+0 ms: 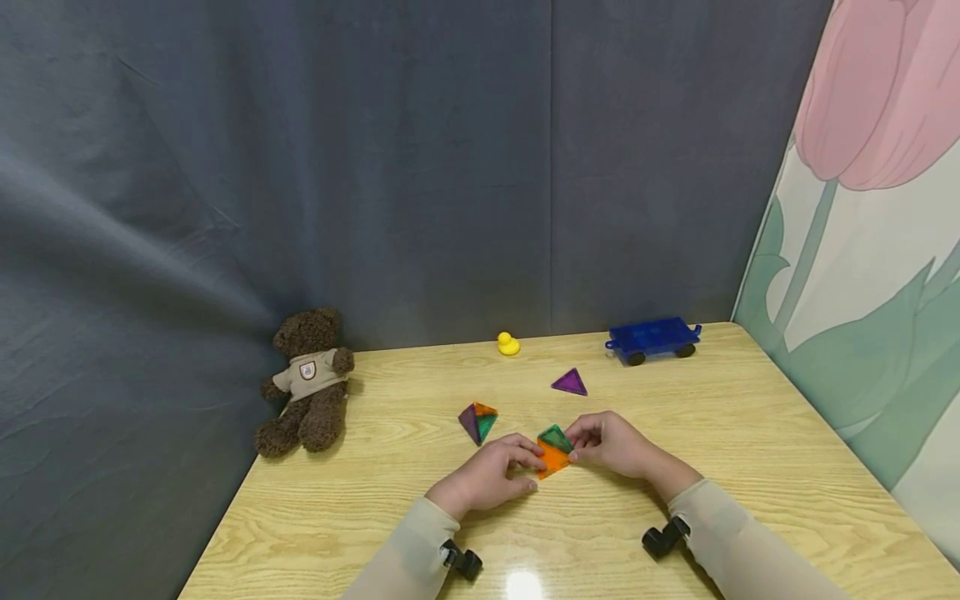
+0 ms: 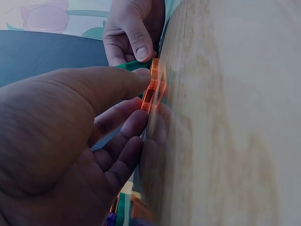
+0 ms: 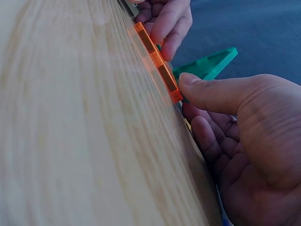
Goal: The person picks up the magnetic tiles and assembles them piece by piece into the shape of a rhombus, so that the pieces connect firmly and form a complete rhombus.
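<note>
An orange square magnetic tile (image 1: 552,459) lies flat on the table between the two hands. A green triangle magnetic tile (image 1: 555,437) stands tilted up at its far edge. My left hand (image 1: 491,472) touches the orange tile's left side with relaxed fingertips, its thumb apart in the head view. At the right corner, my right hand (image 1: 613,446) pinches the green triangle between thumb and fingers, close to where it meets the orange tile. In the right wrist view the right thumb (image 3: 207,94) presses the green triangle's base. The lower fingers are partly hidden.
A small pyramid of purple, orange and green tiles (image 1: 477,422) stands left of the hands. Farther back are a purple triangle tile (image 1: 571,382), a yellow toy duck (image 1: 508,343) and a blue wheeled toy cart (image 1: 652,337). A brown teddy bear (image 1: 318,417) sits at the left edge.
</note>
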Action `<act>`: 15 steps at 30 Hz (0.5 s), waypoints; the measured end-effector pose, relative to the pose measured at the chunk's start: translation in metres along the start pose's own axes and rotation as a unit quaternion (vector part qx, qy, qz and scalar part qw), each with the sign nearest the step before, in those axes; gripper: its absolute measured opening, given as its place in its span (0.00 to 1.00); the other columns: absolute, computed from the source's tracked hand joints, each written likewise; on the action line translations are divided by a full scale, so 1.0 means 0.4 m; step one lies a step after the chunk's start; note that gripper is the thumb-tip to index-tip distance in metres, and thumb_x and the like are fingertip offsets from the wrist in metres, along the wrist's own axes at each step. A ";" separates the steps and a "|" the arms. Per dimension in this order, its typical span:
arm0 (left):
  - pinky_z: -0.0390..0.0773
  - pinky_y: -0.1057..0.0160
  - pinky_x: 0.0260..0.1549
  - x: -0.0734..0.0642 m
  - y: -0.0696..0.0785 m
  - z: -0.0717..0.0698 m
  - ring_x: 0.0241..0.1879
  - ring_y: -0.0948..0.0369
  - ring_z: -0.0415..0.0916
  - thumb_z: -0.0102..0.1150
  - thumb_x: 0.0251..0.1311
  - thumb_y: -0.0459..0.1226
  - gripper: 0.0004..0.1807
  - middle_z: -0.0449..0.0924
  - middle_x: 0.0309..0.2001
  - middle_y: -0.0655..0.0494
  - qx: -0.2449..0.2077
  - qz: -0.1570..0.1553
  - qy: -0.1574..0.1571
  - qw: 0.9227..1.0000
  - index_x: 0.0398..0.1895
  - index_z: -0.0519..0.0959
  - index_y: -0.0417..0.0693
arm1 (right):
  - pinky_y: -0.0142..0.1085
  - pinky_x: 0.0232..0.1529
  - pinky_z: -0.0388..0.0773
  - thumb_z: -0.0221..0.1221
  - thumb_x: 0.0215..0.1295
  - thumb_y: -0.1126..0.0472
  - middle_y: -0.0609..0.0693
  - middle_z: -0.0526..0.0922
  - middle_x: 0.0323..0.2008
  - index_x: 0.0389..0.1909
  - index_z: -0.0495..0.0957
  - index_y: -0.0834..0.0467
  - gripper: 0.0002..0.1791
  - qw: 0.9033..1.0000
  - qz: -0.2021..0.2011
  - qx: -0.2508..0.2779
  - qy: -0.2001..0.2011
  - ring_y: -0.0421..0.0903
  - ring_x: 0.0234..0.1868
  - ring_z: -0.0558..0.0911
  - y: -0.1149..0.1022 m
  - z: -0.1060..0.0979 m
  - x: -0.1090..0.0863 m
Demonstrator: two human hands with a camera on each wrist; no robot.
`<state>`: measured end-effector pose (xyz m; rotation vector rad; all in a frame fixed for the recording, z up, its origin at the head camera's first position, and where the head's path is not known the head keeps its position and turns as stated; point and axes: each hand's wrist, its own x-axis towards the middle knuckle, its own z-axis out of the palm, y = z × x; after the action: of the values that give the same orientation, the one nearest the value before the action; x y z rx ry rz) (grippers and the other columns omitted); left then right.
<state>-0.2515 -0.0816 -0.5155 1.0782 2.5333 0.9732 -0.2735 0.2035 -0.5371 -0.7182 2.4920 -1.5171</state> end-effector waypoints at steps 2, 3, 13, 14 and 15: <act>0.71 0.60 0.67 0.001 -0.001 0.000 0.65 0.65 0.71 0.68 0.70 0.38 0.14 0.76 0.64 0.66 -0.001 -0.001 -0.001 1.000 0.57 0.87 0.55 | 0.33 0.40 0.83 0.74 0.62 0.66 0.51 0.86 0.35 0.43 0.88 0.57 0.09 1.000 -0.001 -0.002 -0.002 0.46 0.37 0.83 0.001 -0.001 0.000; 0.72 0.60 0.67 0.001 -0.002 0.001 0.65 0.65 0.70 0.68 0.70 0.37 0.14 0.76 0.64 0.66 -0.002 -0.002 -0.001 1.000 0.57 0.87 0.55 | 0.33 0.40 0.83 0.74 0.62 0.66 0.50 0.86 0.35 0.42 0.88 0.57 0.09 1.000 -0.002 -0.002 -0.003 0.46 0.37 0.83 0.001 -0.001 -0.001; 0.72 0.60 0.66 0.002 -0.008 0.002 0.65 0.66 0.70 0.67 0.71 0.37 0.14 0.75 0.63 0.68 -0.002 -0.001 -0.002 1.000 0.57 0.87 0.57 | 0.33 0.40 0.84 0.75 0.60 0.66 0.49 0.86 0.34 0.42 0.88 0.56 0.10 1.000 -0.003 -0.012 -0.007 0.46 0.37 0.84 0.006 -0.003 0.003; 0.72 0.60 0.66 0.002 -0.009 0.002 0.64 0.66 0.70 0.67 0.71 0.37 0.14 0.75 0.63 0.68 -0.004 -0.002 -0.002 1.000 0.57 0.87 0.57 | 0.33 0.40 0.84 0.75 0.60 0.66 0.49 0.86 0.34 0.42 0.88 0.56 0.10 1.000 -0.003 -0.012 -0.007 0.46 0.37 0.84 0.005 -0.004 0.003; 0.72 0.60 0.66 0.002 -0.009 0.003 0.64 0.66 0.70 0.67 0.71 0.37 0.14 0.75 0.63 0.68 -0.005 -0.002 -0.001 1.000 0.57 0.87 0.57 | 0.33 0.40 0.84 0.75 0.60 0.66 0.49 0.86 0.35 0.42 0.88 0.56 0.10 1.000 -0.002 -0.011 -0.008 0.46 0.37 0.84 0.003 -0.005 0.002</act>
<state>-0.2535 -0.0825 -0.5185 1.0703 2.5253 0.9814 -0.2754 0.2050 -0.5373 -0.7353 2.5020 -1.4810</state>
